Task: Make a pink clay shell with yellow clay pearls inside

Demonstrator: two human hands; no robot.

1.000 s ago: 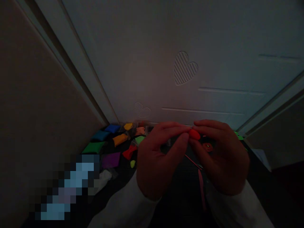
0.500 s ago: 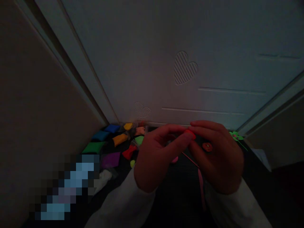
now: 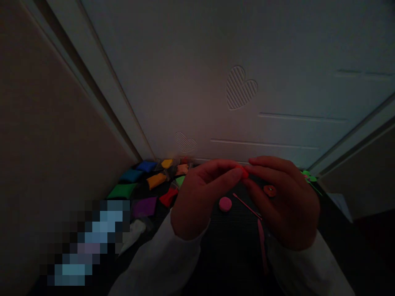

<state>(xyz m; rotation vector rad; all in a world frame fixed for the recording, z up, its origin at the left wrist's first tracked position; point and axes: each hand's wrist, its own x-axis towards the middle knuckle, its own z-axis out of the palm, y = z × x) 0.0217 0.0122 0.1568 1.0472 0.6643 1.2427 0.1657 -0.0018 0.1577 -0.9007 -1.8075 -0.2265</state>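
Observation:
A small piece of bright red modelling clay (image 3: 244, 172) is pinched between both hands above the dark table. My left hand (image 3: 203, 193) has its thumb and fingertips closed on the clay's left side. On the other side, my right hand (image 3: 282, 201) grips it with thumb and fingertips. Below them lie a round pink disc (image 3: 225, 204), a thin pink modelling stick (image 3: 247, 205) and a longer pink modelling knife (image 3: 262, 244). Close to the right hand is a small orange-red round piece (image 3: 270, 190) with a hole or spot in its middle.
Several coloured clay packets, among them a purple one (image 3: 144, 206) and a green one (image 3: 122, 191), lie on the left of the table. A green flower shape (image 3: 308, 176) lies at the far right. A pale panel with hearts (image 3: 240, 88) rises behind the table.
My left hand has shifted slightly left and its thumb has slid back along the clay. The pink disc and the stick's tip now show more fully. The right hand has barely moved.

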